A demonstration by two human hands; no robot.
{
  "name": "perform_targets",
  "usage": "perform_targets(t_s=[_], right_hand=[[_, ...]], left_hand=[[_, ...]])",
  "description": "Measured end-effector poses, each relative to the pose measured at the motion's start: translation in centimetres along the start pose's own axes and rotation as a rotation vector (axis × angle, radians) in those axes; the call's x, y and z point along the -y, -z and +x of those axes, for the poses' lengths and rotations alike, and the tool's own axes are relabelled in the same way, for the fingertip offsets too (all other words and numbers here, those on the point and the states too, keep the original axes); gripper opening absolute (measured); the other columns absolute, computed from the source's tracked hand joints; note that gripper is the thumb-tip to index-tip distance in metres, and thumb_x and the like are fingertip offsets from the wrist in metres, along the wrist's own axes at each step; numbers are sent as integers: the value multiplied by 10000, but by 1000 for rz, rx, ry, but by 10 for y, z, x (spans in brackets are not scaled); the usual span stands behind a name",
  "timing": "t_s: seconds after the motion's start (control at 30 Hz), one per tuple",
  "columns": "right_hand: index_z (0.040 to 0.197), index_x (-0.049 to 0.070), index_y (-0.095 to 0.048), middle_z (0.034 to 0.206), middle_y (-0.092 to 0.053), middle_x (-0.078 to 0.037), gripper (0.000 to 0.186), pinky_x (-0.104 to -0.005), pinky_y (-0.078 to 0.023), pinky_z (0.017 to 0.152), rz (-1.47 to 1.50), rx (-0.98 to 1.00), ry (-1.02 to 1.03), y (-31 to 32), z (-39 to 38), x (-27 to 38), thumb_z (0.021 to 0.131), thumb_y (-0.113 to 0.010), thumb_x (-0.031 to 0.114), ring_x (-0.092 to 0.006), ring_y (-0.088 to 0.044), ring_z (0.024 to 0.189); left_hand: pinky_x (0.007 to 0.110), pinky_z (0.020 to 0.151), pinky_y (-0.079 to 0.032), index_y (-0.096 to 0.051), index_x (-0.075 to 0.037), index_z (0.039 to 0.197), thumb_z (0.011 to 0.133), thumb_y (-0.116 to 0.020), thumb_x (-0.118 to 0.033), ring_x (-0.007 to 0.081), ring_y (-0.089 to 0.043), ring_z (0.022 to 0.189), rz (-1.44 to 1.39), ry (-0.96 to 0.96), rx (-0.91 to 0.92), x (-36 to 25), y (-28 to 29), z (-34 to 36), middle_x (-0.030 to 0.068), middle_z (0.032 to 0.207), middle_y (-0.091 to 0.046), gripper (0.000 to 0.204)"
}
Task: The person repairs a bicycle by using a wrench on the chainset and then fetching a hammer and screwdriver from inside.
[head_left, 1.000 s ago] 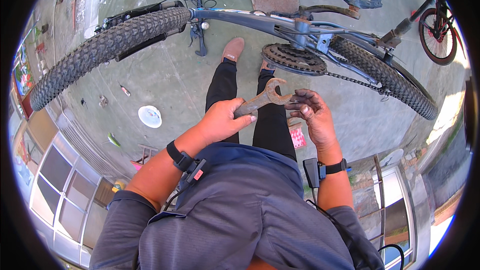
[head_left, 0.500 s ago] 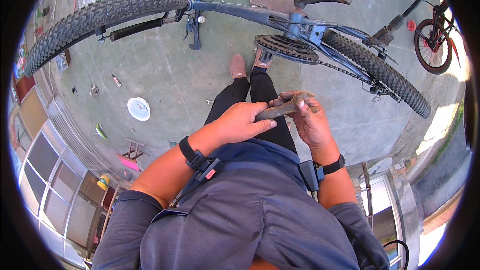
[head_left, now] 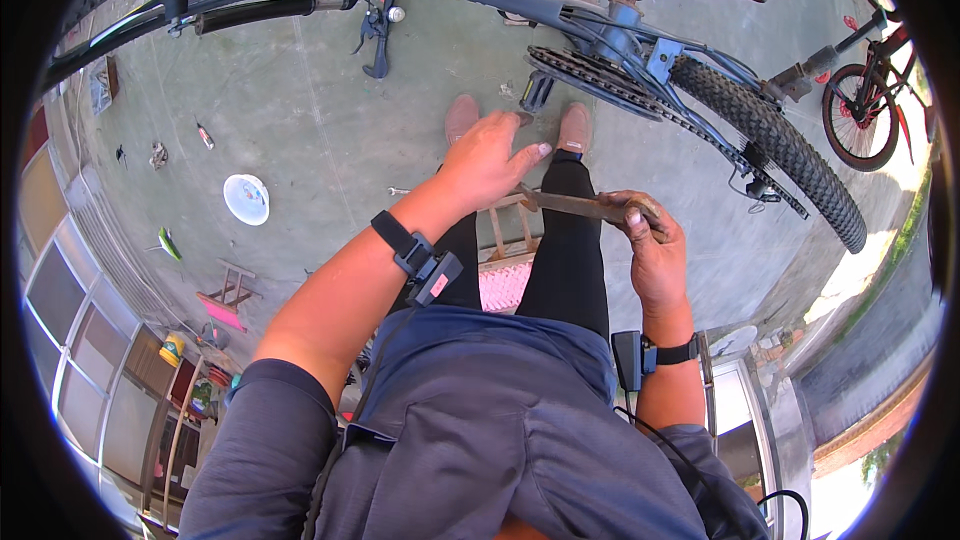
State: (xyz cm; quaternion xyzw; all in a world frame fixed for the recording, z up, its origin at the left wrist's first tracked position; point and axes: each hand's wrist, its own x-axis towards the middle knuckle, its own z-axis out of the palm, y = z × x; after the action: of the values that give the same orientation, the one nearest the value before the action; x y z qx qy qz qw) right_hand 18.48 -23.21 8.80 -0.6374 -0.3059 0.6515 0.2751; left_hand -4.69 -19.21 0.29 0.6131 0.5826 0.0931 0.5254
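Right hand [head_left: 656, 250] pinches flat rusty-brown metal wrench [head_left: 575, 204] by right end — axis left-right; left hand [head_left: 484, 166], thumb spread, just beyond free left end.

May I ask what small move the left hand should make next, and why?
Perhaps move the bare left hand forward to steady the dark, block-shaped bicycle pedal: its thumb is spread, the pedal appears just beyond it in this view, and the bare right hand alone grips the brown, worn metal wrench by one end.
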Motion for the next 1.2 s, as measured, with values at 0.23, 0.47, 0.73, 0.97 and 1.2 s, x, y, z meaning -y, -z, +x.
perform_targets(t_s=[0.23,0.47,0.73,0.97,1.2], right_hand=[[1034,-18,-652,1050,-668,-102,183,-294,-450,888,-61,114,-31,44,7,-24,923,-570,103,-172,-596,993],[974,-28,-635,1022,-637,-132,347,-372,-457,941,-107,102,-111,104,3,-45,921,-613,314,-252,-605,1031],[969,-22,-632,1023,-640,-125,341,-382,-456,946,-69,88,-77,123,5,-49,921,-616,316,-257,-607,1033],[964,-22,-619,1022,-638,-127,342,-375,-466,937,-16,105,-100,121,1,-58,922,-616,318,-260,-606,1034],[985,-25,-625,1019,-636,-130,338,-376,-469,939,7,111,-82,119,2,-56,923,-615,307,-261,-605,1035]], left_hand=[[445,898,-452,-545,21,1153,870,-623,-218,421,-530,1062,-124,-19,-288,17,-72,74,217,1129,-572,379],[386,870,-460,-563,-12,1116,850,-573,-66,356,-570,1025,-272,52,-419,23,-91,83,172,1100,-605,272],[352,830,-476,-606,-4,1029,821,-576,-14,298,-611,945,-583,-10,-330,53,-106,95,139,1007,-650,210],[344,821,-484,-626,-14,1035,810,-583,-13,273,-619,940,-355,9,-261,60,-103,96,129,1035,-666,230],[316,871,-483,-610,9,1103,848,-620,-68,225,-626,994,-263,171,-309,46,-46,87,131,1064,-664,267]])
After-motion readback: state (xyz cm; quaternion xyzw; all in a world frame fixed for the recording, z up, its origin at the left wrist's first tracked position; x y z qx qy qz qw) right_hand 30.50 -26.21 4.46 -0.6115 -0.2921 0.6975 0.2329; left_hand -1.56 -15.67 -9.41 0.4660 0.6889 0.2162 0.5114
